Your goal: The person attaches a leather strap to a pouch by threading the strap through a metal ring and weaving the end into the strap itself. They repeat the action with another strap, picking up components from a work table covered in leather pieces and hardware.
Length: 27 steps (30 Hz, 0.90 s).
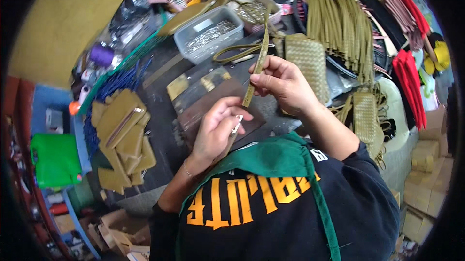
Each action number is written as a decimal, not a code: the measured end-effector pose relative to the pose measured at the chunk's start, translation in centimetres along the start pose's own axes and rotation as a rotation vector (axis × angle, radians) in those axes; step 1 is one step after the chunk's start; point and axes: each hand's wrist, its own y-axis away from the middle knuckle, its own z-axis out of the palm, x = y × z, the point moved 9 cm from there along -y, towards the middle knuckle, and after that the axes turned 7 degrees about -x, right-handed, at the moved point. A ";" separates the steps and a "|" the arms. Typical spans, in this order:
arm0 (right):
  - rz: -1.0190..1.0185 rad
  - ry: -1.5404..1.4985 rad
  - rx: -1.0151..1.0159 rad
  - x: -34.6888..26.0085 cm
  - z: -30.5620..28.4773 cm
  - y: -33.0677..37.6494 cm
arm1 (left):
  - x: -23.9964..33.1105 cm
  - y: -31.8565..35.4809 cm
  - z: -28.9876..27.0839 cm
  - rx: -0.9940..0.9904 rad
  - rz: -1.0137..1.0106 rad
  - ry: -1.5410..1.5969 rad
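While the right hand (283, 84) pinches the long olive leather strap (256, 62), the left hand (217, 130) grips a small metal tool (237, 124); trimming its end needs steadiness.

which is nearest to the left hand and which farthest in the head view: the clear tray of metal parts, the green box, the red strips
From the left hand:
1. Clear tray of metal parts, up the table beyond the hand, nearest.
2. Green box, far off to the left, below the table edge.
3. Red strips, at the far right edge, farthest.
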 end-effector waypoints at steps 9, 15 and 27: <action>0.056 0.052 -0.031 2.4 1.5 -0.1 | -0.9 0.6 -0.7 0.069 -0.016 -0.049; 0.027 0.007 0.118 1.7 -1.0 -0.5 | -1.1 0.6 -0.4 0.026 -0.046 -0.104; -0.112 -0.061 0.233 -0.2 -4.2 -2.2 | -1.4 0.7 -0.5 0.025 -0.053 -0.100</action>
